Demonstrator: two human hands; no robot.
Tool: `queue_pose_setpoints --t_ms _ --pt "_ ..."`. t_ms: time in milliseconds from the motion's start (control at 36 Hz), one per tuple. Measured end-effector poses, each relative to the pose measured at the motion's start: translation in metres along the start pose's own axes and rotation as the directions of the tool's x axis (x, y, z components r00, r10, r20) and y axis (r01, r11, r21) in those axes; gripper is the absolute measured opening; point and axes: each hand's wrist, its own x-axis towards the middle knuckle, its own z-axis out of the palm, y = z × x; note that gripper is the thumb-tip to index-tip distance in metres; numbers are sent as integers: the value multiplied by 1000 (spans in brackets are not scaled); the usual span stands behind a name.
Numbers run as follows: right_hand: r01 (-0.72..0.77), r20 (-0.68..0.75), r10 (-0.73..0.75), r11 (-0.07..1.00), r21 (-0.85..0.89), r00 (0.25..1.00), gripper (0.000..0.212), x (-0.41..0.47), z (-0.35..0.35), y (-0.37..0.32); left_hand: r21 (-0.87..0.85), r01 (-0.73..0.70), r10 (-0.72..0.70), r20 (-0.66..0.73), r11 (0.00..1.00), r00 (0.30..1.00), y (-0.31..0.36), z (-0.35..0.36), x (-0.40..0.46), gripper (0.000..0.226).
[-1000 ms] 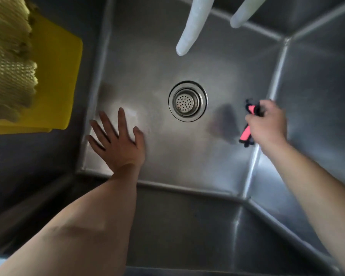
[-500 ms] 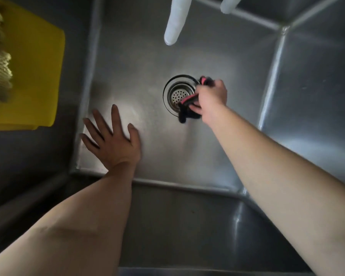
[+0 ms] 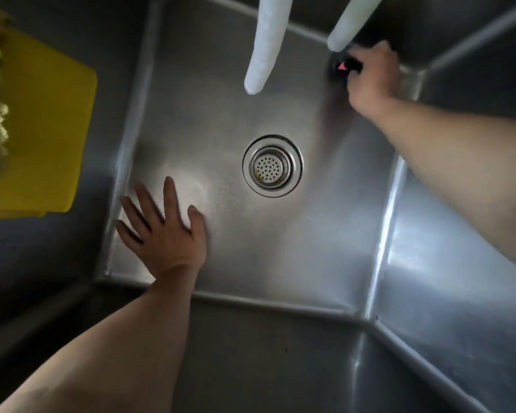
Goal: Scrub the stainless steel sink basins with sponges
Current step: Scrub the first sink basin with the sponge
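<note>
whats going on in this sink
A person is scrubbing a stainless steel sink basin. The right hand grips a pink and black sponge against the far right corner of the basin floor, beyond the drain. The left hand rests flat, fingers spread, on the floor near the left wall. Two white spouts hang overhead.

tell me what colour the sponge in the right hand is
Pink and black sponge, mostly hidden by the right hand; head view.
</note>
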Motion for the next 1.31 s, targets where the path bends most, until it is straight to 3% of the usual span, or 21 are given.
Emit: queue_pose_setpoints --t_ms 83,250,333,417,583,694,750,861,1056,1167,1306 --pt "24 -35 -27 997 -78 999 41 1 20 -19 0 -3 3 -7 1000 1000 0 0 1 70" --pt "173 74 -172 985 -18 982 48 -82 29 15 -9 -11 11 -27 1000 1000 -7 6 2 69" --pt "133 137 -139 990 56 981 45 -148 21 43 -11 -18 17 -45 1000 999 0 4 2 67" --pt "92 292 -114 992 86 950 41 -209 17 59 5 -10 10 -38 1000 999 2 -1 2 65" --pt "55 662 -129 990 132 739 32 -281 18 48 42 16 -16 -4 999 1000 7 -10 0 64" --pt "-137 879 -70 979 151 472 21 -296 26 31 63 42 -43 20 997 999 12 -14 0 65" --pt "-130 928 -93 980 148 360 25 -305 29 23 91 53 -56 25 994 998 12 -16 -1 64" --pt "-243 954 -96 955 168 283 21 -311 22 16 89 51 -51 6 995 999 10 -15 -1 64" --pt "-391 983 -179 902 185 52 19 -310 -37 13 96 55 -54 -8 994 999 6 -7 0 63" --pt "-405 986 -165 899 167 41 15 -310 -76 4 113 72 -76 30 991 997 5 -10 -1 61" --pt "-406 984 -174 901 152 -20 10 -314 -135 3 88 55 -73 220 995 973 11 -27 0 64"
